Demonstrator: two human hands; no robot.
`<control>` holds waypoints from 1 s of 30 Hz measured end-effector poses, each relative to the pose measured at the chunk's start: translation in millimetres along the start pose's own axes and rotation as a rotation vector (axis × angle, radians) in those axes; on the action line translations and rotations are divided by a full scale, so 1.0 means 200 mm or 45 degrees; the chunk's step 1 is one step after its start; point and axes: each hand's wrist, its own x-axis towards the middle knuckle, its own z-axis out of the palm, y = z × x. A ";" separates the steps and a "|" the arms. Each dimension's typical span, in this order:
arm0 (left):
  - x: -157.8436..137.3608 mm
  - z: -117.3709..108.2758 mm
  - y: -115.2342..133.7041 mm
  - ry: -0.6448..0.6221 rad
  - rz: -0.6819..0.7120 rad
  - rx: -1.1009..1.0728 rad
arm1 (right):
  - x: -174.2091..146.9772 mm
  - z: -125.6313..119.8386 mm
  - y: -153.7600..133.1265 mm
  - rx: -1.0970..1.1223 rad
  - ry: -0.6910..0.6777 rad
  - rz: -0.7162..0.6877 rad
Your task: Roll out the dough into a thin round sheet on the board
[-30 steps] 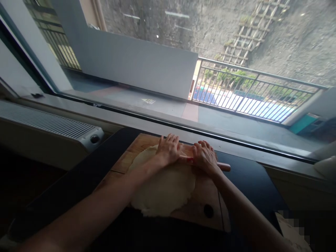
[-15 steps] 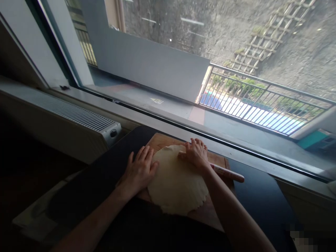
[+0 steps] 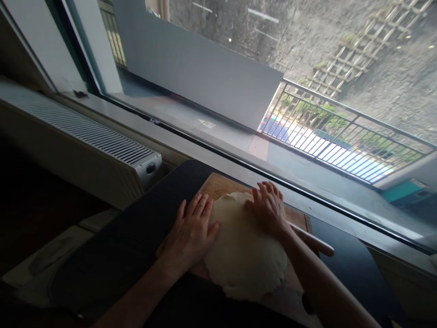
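A thin round sheet of pale dough (image 3: 244, 255) with a ragged edge lies on a wooden board (image 3: 220, 183). My left hand (image 3: 193, 230) rests flat at the dough's left side, fingers stretched out and thumb over its edge. Across the far right part of the dough is my right hand (image 3: 268, 207), palm down on a wooden rolling pin (image 3: 314, 239), with its fingers extended forward rather than wrapped around. The pin's right end sticks out past my right wrist; its other end is hidden beneath the hand.
The board sits on a dark table (image 3: 170, 196) against a window sill (image 3: 235, 166). To the left stands a white radiator (image 3: 133, 159). Beyond the glass are a balcony railing (image 3: 341, 132) and a grey slope.
The view has shifted, so board, dough and hands appear lower and farther right. The pin's left end, visible before, is now covered by my right hand. My left hand stays at the dough's edge.
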 end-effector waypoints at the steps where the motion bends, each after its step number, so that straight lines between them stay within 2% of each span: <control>1: 0.00 0.00 0.00 -0.002 0.004 -0.005 | 0.10 0.01 0.03 0.007 -0.007 0.074; 3: 0.00 -0.01 0.00 -0.001 0.007 -0.015 | 0.21 0.01 0.07 0.027 -0.050 0.159; 4: 0.00 -0.01 -0.01 0.001 0.008 -0.020 | 0.21 0.02 0.07 0.031 -0.092 0.135; 8: 0.00 -0.01 0.00 0.007 0.009 -0.037 | -0.06 0.02 -0.01 0.038 -0.197 -0.159; 10: 0.00 -0.01 0.00 -0.002 0.017 -0.033 | -0.15 0.02 -0.04 0.041 -0.160 -0.186; 11: 0.00 -0.01 0.00 -0.008 0.021 -0.029 | -0.14 0.02 -0.03 0.037 -0.133 -0.177; 13: 0.00 0.00 0.00 -0.023 0.021 -0.020 | -0.02 0.03 0.01 0.019 -0.090 -0.132; 16: 0.00 0.00 0.00 -0.037 0.014 -0.011 | 0.23 0.05 0.10 0.024 -0.098 0.087; 18: 0.00 0.00 -0.01 -0.040 0.016 -0.012 | 0.28 0.05 0.11 0.042 -0.164 0.177; 20: 0.00 0.00 -0.01 -0.041 0.024 -0.016 | 0.18 0.03 0.06 0.051 -0.215 0.074; 23: 0.00 -0.01 -0.01 -0.041 0.034 -0.017 | -0.06 0.01 -0.06 0.063 -0.189 -0.196; 25: 0.00 0.00 -0.01 -0.043 0.030 -0.017 | -0.13 0.01 -0.09 0.059 -0.151 -0.234; 27: 0.01 0.00 -0.01 -0.044 0.030 -0.020 | -0.05 0.03 -0.06 0.029 -0.153 -0.165; 30: 0.01 0.00 0.00 -0.049 0.037 -0.022 | 0.18 0.06 0.02 -0.015 -0.197 0.018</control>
